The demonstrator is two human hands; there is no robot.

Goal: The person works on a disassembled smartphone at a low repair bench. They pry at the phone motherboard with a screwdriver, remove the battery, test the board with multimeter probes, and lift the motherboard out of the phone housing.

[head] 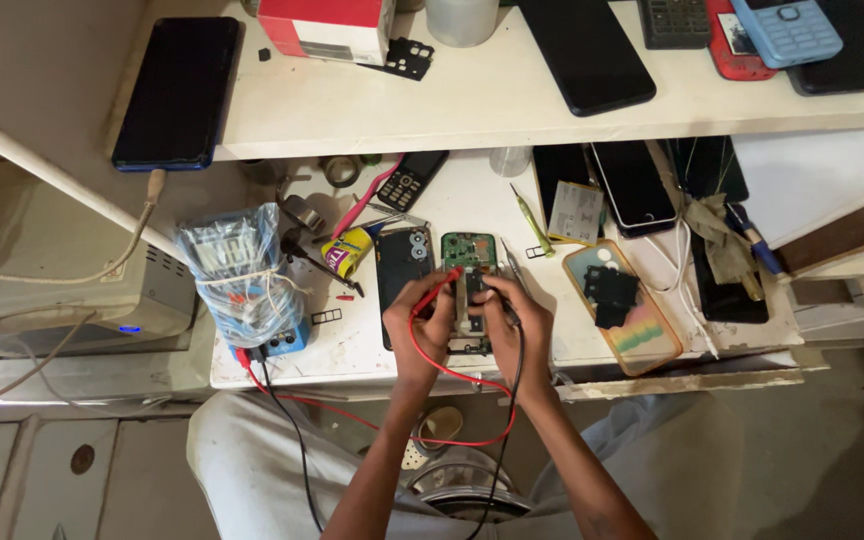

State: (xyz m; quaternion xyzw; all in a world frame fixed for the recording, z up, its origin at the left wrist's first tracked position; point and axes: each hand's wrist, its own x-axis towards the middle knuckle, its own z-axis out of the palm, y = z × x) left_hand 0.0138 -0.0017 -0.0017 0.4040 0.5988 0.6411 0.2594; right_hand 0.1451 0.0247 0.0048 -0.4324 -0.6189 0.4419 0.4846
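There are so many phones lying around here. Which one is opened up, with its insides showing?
The one between the hands: its green circuit board is bare, while the others show dark screens, keypads or closed backs.

At frame centre, the left hand holds a red probe and the right hand a black probe on the opened phone.

A red-and-white box stands on the shelf beside a dark phone screen. Below, a plastic-wrapped meter sits left on the bench.
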